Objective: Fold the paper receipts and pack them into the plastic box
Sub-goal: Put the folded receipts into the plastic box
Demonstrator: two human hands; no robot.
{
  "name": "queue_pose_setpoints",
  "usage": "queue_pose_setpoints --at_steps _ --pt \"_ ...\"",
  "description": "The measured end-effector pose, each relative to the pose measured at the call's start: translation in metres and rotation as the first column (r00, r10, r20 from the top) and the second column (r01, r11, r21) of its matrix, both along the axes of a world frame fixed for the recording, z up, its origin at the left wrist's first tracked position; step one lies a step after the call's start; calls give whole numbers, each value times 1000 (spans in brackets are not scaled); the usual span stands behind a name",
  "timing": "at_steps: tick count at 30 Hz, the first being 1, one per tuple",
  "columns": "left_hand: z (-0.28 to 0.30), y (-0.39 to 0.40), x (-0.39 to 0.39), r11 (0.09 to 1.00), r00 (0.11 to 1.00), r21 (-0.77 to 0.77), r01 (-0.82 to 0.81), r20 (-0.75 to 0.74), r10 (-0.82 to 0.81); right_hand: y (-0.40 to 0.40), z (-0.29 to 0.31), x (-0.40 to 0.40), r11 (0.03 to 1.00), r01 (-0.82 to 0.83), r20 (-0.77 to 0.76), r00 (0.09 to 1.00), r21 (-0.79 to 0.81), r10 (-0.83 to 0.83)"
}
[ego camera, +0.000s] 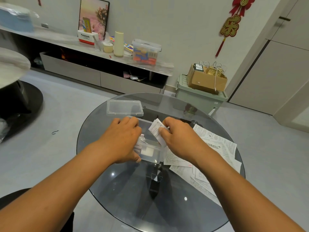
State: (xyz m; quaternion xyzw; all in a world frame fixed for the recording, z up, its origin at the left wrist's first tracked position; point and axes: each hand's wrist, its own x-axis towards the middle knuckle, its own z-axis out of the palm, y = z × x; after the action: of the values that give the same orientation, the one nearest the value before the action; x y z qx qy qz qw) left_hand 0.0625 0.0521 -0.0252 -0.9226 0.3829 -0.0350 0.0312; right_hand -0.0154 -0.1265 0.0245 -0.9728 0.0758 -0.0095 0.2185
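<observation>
A clear plastic box [151, 152] stands open on the round glass table [127, 195]. Its clear lid [125, 108] lies just behind it. My left hand [122, 141] covers the box's left end, fingers curled over folded receipts [141, 139] inside and thumb against the box's front wall. My right hand [178, 138] pinches a folded white receipt [156, 129] and holds it upright over the right part of the box. Several unfolded receipts [215, 148] lie spread on the table to the right.
The table's dark base [154, 181] shows through the glass. A low cabinet [103, 76] with containers runs along the far wall. A green storage bin [199, 97] with a cardboard box stands behind the table, a dark round stand [18, 106] at left.
</observation>
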Motion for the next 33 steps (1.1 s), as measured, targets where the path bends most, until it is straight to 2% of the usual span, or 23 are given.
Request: queue_pose_setpoints --at_steps 4,7,12,17,20,25,28,30,33 --pt "-2 2 2 1000 1000 -3 7 -30 -7 3 1 11 962 -40 177 980 -269 90" --pt "-3 3 4 1000 998 -10 4 -69 -5 13 1 25 883 -126 149 965 -452 214" --pt "-6 5 6 999 996 -16 30 -82 -31 24 -18 47 792 -175 94 955 -585 280" --pt "-1 8 8 997 993 -23 72 -90 -73 29 -25 59 772 -231 9 956 -593 293" --pt "0 8 9 997 986 -33 72 -146 -76 39 -16 62 747 -319 -95 940 -583 327" --pt "-2 15 10 984 965 -180 18 -255 -64 44 -12 71 747 -432 -245 902 -505 356" --pt "2 21 9 960 953 -281 5 -291 -90 34 -14 74 799 -383 -203 924 -464 325" --pt "4 22 8 955 947 -297 1 -308 -97 31 -18 73 832 -321 -146 947 -453 286" --pt "5 23 7 949 938 -315 -6 -330 -103 41 -17 75 848 -307 -144 952 -432 271"
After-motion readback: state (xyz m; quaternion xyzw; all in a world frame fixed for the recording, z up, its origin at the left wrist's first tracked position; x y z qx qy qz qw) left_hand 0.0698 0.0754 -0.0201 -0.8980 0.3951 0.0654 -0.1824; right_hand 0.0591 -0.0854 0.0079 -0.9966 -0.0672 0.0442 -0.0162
